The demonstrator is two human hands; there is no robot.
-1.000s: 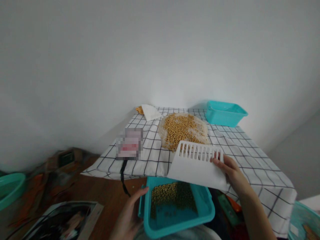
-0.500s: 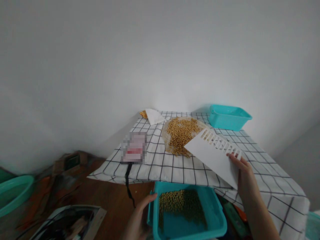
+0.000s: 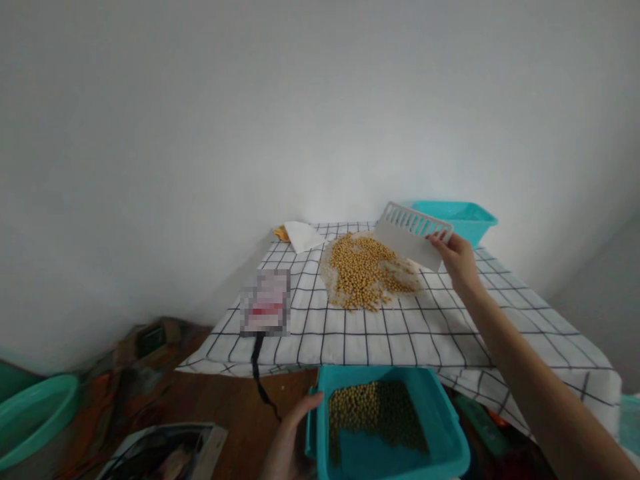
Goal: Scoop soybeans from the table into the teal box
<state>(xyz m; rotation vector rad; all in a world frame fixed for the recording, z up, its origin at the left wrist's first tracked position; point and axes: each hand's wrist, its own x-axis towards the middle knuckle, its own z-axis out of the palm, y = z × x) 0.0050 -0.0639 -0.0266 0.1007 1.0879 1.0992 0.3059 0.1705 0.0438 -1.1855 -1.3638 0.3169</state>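
My right hand [image 3: 457,257] grips a white slotted scraper board [image 3: 411,235] and holds it over the far side of a pile of yellow soybeans [image 3: 365,270] on the checked tablecloth [image 3: 430,327]. My left hand [image 3: 290,440] clasps the left rim of a teal plastic tub [image 3: 450,433] that sits below the table's near edge and holds soybeans [image 3: 375,407] on its floor.
A second teal tub [image 3: 467,217] stands at the table's back right. A white cloth [image 3: 303,235] lies at the back left, a blurred pink-white item [image 3: 265,301] with a black strap at the left. A green basin [image 3: 35,417] and clutter lie on the wooden floor.
My right hand has carried the scraper board from above the near tub up and away to the far side of the bean pile. The left hand stays on the tub's rim.
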